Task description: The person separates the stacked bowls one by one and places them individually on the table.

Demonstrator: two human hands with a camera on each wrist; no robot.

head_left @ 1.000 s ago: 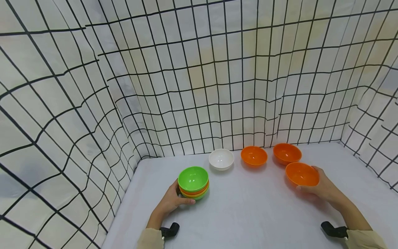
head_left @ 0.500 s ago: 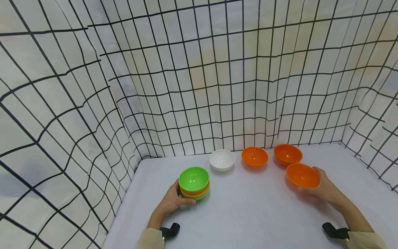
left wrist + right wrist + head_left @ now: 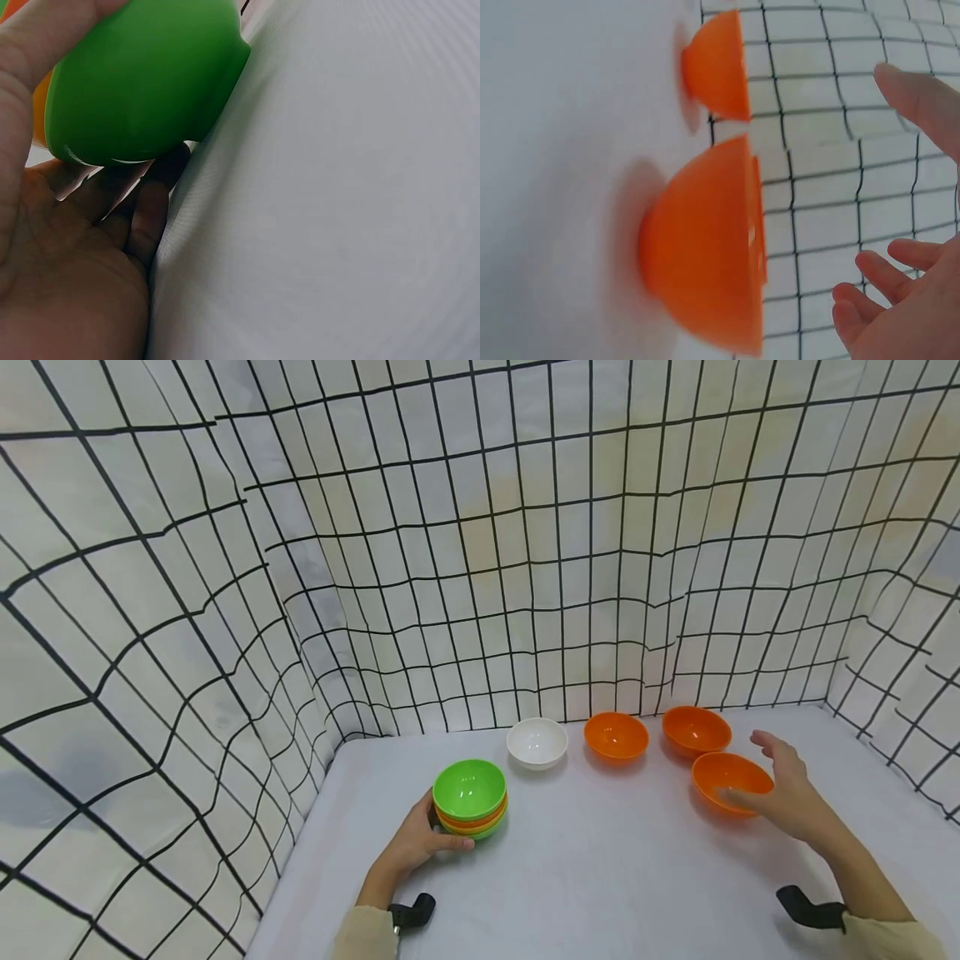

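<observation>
Orange bowl (image 3: 723, 768), nearest the right hand (image 3: 787, 797), stands upright toward the right edge of the white surface (image 3: 600, 877). That hand's fingers, holding the bowl half a second ago, are now spread and released; handling of this bowl is judged complete. The left hand (image 3: 412, 843) grasps the green-and-orange bowl stack (image 3: 470, 793) toward the left edge.
</observation>
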